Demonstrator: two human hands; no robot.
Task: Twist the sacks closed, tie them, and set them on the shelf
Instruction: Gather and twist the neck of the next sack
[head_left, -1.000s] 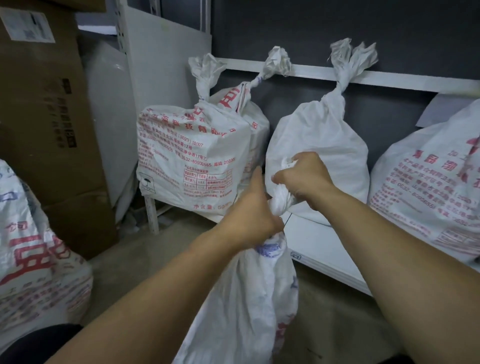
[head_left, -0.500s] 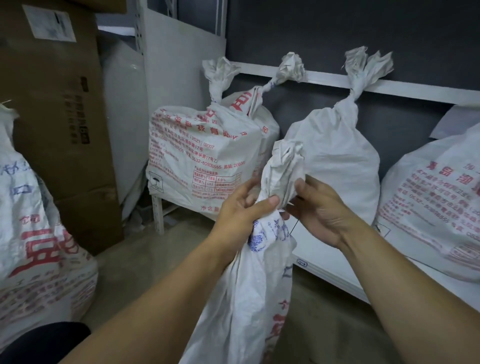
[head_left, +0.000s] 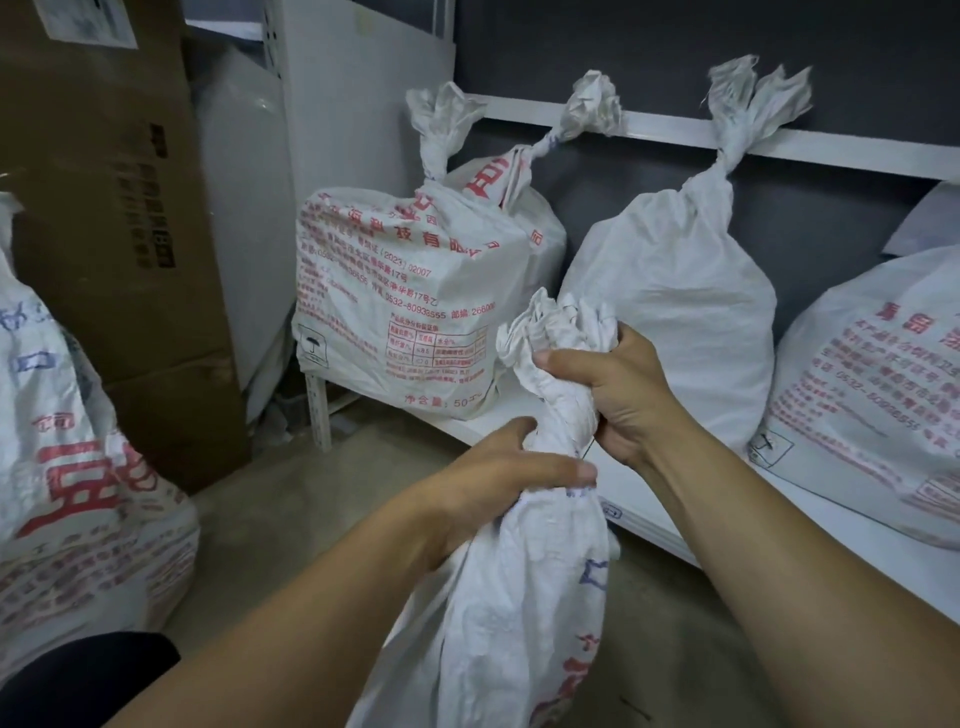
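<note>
- Sack (head_left: 524, 597): white woven with red and blue print, upright on the floor (head_left: 322, 525) just in front of the shelf (head_left: 636, 512). Its top is gathered into a twisted neck with a crumpled tuft above.
- Left hand (head_left: 498, 483): fingers and thumb curled round the neck at its lower part, gripping it tight.
- Right hand (head_left: 613, 395): just above the left, fist closed on the bunched mouth, thumb lying across the fabric.
- A thin dark strand shows between the two hands; cannot tell what it is.
- On the shelf there are four sacks, all with twisted, tied tops where visible:
  - printed sack (head_left: 405, 312) at the left end
  - second sack (head_left: 524, 218) behind it, mostly hidden
  - plain white sack (head_left: 670, 312) in the middle
  - right sack (head_left: 872, 405), its top out of frame
- On the floor at far left is another printed floor sack (head_left: 67, 493), with a cardboard box (head_left: 104, 208) behind it.
</note>
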